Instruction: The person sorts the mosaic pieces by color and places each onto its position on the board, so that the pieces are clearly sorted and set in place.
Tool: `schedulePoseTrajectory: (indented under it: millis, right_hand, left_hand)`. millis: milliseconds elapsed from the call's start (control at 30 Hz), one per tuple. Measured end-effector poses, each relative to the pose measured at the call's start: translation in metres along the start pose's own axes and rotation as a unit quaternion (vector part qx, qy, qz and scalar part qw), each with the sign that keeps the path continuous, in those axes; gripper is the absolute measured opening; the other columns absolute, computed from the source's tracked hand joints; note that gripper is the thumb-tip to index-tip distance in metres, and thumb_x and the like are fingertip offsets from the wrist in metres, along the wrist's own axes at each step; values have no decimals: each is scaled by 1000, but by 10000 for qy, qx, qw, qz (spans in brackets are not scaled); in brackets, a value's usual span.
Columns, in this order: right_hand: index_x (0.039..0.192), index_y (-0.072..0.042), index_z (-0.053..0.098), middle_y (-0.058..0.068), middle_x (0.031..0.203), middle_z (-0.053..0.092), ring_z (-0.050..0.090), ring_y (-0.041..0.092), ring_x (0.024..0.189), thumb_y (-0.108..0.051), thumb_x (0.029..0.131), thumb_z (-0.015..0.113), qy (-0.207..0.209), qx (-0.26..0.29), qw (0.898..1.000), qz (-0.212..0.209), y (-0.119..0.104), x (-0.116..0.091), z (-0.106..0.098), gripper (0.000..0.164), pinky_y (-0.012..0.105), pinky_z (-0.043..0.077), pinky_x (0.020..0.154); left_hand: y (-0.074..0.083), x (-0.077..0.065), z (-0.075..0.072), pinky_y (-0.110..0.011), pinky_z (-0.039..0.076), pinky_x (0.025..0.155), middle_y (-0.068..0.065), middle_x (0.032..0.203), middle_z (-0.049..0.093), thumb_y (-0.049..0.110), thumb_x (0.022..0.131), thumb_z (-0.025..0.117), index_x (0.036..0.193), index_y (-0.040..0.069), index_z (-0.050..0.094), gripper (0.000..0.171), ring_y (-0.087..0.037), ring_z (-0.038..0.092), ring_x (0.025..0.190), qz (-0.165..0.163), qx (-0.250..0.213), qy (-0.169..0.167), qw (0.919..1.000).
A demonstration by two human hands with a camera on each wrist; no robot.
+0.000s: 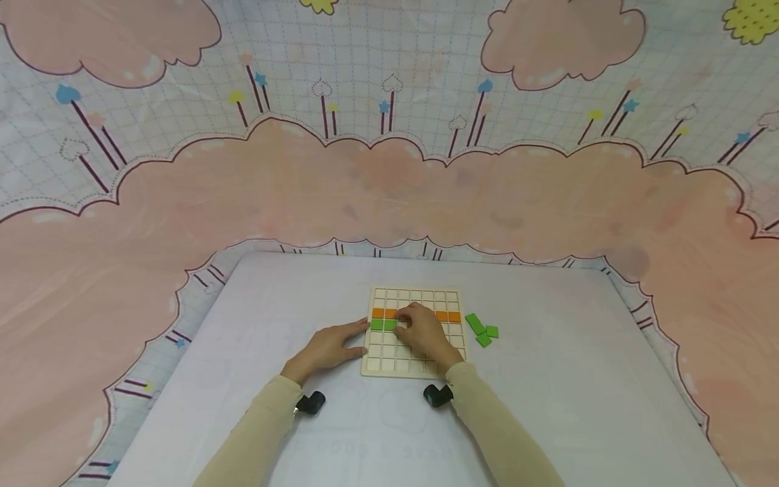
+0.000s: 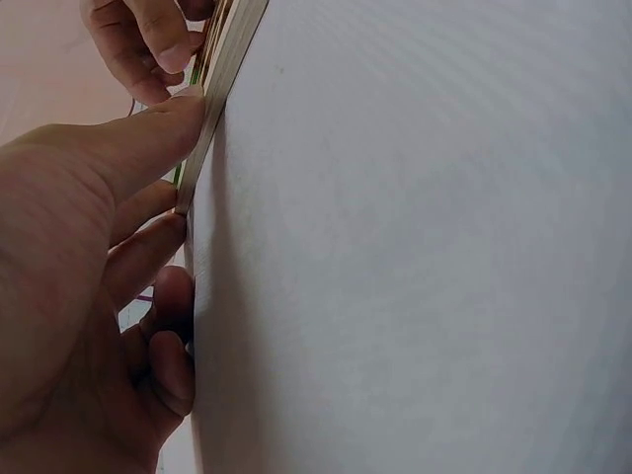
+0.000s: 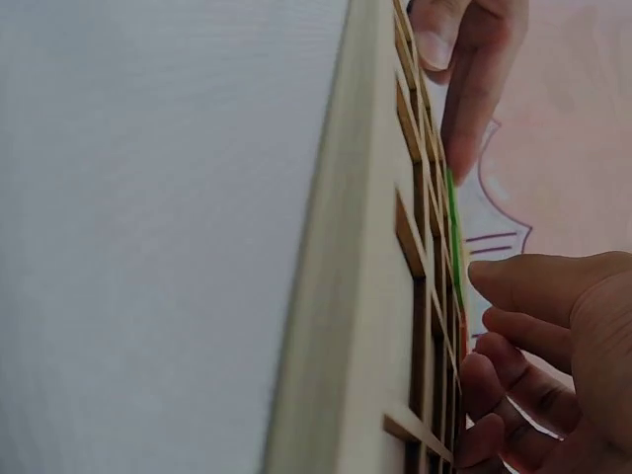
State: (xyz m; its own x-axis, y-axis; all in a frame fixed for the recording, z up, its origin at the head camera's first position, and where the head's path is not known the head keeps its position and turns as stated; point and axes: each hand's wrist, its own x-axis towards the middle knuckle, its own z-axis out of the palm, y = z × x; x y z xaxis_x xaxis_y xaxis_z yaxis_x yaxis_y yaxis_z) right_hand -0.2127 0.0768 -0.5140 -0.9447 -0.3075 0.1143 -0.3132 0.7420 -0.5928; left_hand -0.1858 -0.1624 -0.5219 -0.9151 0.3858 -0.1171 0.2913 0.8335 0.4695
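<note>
A: Status of the grid board (image 1: 414, 333)?

B: It lies flat on the white table (image 1: 566, 379). One row of orange tiles (image 1: 453, 316) is filled as far as I can see; the right hand hides its middle. In the row below, two green tiles (image 1: 383, 325) sit at the left end. All other cells that show are bare.

A: Spares?

B: Three loose green tiles (image 1: 482, 329) just beside the board's right edge.

A: Hands?

B: Left hand (image 1: 331, 347): fingers fairly straight, tips against the board's left edge, holding nothing. Right hand (image 1: 426, 333): fingers curled down over the green row next to the laid tiles; cannot tell whether it pinches a tile.

A: Judgement?

B: Early stage; most of the grid is left to fill.
</note>
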Motion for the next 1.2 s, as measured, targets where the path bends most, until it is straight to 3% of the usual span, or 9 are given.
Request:
schedulePoseTrajectory:
  millis: [400,900,1200]
  right_hand:
    - [115,-12,71,1,101,67,56,13,84,-19,88,74,69,602,9982,24,-4,-5,-15,28,26,51,74]
    - [117,-10,69,3,100,66,62,14,84,-15,85,77,468,1187,9918,-32,-6,-20,-39,34,25,53,70]
    - [117,-12,69,1,99,66,59,12,84,-18,86,76,549,1048,9929,93,2,-31,-51,32,26,51,74]
  left_hand:
    - [1,-1,1,-50,34,118,9,157,39,46,91,66,147,28,46,63,-26,41,144,-97,-19,26,9999]
    - [4,-2,0,-51,36,117,8,156,41,44,90,68,147,25,48,63,-27,43,142,-91,-2,88,9999]
    - [5,-4,-1,-50,36,117,8,156,41,44,90,67,146,25,48,63,-27,43,142,27,30,89,10000]
